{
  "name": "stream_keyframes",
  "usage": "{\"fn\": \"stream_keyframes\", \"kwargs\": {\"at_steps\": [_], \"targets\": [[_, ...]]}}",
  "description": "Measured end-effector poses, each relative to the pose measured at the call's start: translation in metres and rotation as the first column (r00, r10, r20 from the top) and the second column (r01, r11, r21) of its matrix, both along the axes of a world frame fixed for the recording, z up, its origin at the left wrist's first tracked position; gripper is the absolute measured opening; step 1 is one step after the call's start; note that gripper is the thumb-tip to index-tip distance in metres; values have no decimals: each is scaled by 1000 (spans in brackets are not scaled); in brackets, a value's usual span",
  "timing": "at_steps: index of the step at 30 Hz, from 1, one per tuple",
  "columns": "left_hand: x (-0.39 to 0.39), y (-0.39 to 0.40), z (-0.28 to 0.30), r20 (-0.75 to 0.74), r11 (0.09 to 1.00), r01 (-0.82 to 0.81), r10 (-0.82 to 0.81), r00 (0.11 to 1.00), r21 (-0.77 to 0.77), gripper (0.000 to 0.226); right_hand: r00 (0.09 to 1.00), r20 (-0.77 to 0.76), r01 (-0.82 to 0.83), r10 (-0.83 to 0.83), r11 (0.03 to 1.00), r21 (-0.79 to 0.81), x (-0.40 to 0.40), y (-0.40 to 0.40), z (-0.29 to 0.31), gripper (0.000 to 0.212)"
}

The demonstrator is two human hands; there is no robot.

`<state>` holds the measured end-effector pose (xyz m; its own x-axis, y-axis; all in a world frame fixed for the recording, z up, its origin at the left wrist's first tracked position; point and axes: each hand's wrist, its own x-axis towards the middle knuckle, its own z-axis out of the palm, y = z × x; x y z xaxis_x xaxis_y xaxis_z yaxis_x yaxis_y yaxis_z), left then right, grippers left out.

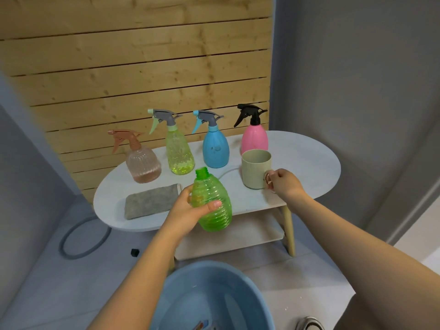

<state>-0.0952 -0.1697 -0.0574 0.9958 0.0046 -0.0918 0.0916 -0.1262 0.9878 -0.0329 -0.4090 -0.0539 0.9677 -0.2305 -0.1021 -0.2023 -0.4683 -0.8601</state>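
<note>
My left hand [190,210] grips a green ribbed bottle [213,206] with no spray head, held tilted above the front edge of the white oval table [309,163]. Its open neck points up and away. My right hand [284,183] holds the handle of a beige cup [256,169] that stands on the table to the right of the bottle. A thin clear tube [226,173] curves on the tabletop between bottle and cup.
Four spray bottles stand in a row at the back: peach [142,163], yellow-green [179,151], blue [215,148], pink [254,138]. A grey cloth [151,203] lies at the front left. A blue basin [209,298] with water sits on the floor below me. A hose ring [83,239] lies left.
</note>
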Motion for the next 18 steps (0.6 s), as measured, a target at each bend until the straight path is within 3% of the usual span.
{"fn": "stream_keyframes", "kwargs": {"at_steps": [6, 10, 13, 18], "targets": [[-31, 18, -2, 28, 984, -176, 176, 984, 20, 67, 980, 159, -131, 118, 988, 76, -37, 9, 15, 29], [-55, 35, -15, 10, 941, -338, 337, 941, 38, 70, 971, 149, -199, 186, 977, 78, -73, 20, 23, 31], [-79, 44, -40, -18, 906, -419, 421, 907, 57, 64, 965, 104, -245, 240, 969, 32, -95, 31, 16, 29], [-129, 40, -106, -117, 851, -519, 526, 843, 82, 69, 918, 56, -375, 392, 906, -197, -124, 56, -25, 36]]}}
